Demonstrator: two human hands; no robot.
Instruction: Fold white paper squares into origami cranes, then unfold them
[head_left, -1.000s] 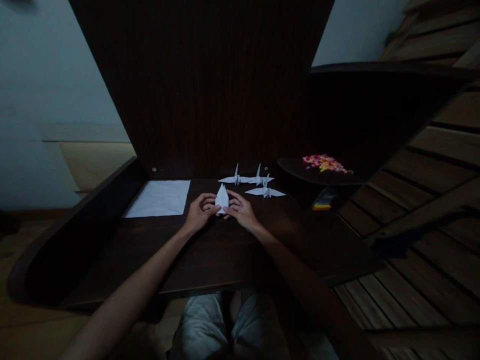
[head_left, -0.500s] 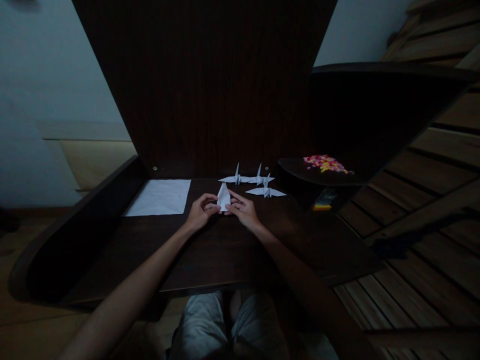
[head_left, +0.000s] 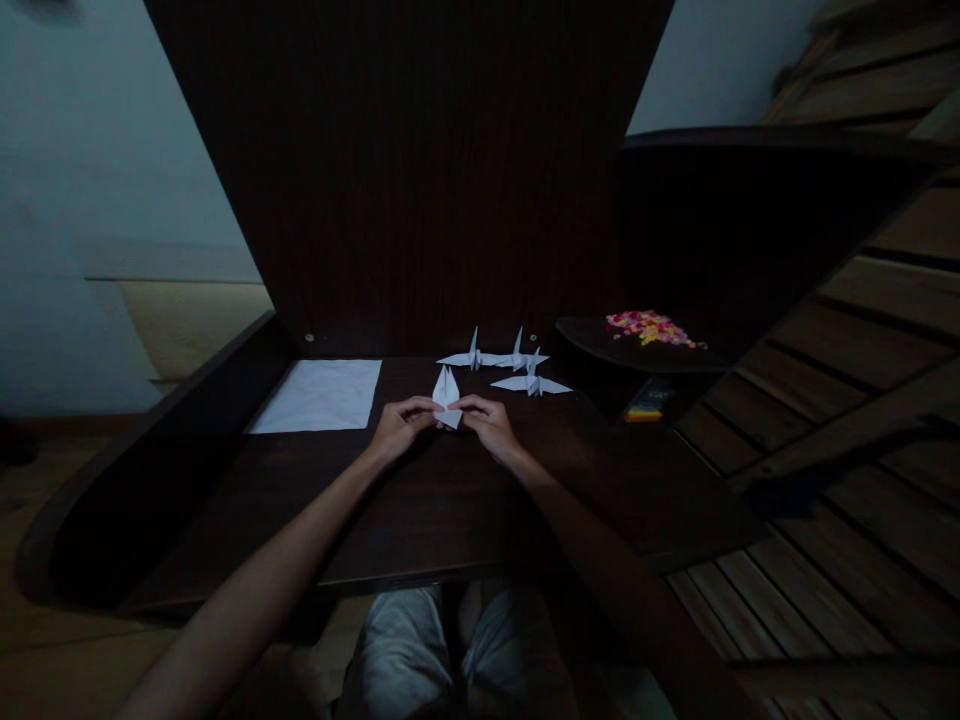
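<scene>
Between my two hands is a folded piece of white paper [head_left: 446, 388], with a split point at the top and a flap pointing down toward me. My left hand [head_left: 400, 426] pinches its left edge, fingers closed. From the other side my right hand [head_left: 484, 422] grips the right edge, its fingertips lying across the paper's middle. Just behind my hands stand finished-looking white paper cranes [head_left: 531, 384] with spread wings; two of them are in a row further back. Left of my hands lies a flat white sheet of paper [head_left: 319, 395].
On the dark wooden desk [head_left: 442, 500], a raised side panel [head_left: 157, 450] borders the left. A corner shelf [head_left: 600, 345] at right carries a heap of small pink, red and yellow pieces [head_left: 651, 328]. Below it sits a small yellow-orange item [head_left: 643, 414]. Wooden slats [head_left: 832, 520] stand at far right.
The lower flap of the folded paper now points downward, where before the piece looked like one closed upright shape. My fingers have shifted onto its middle. The cranes and flat sheet stay put.
</scene>
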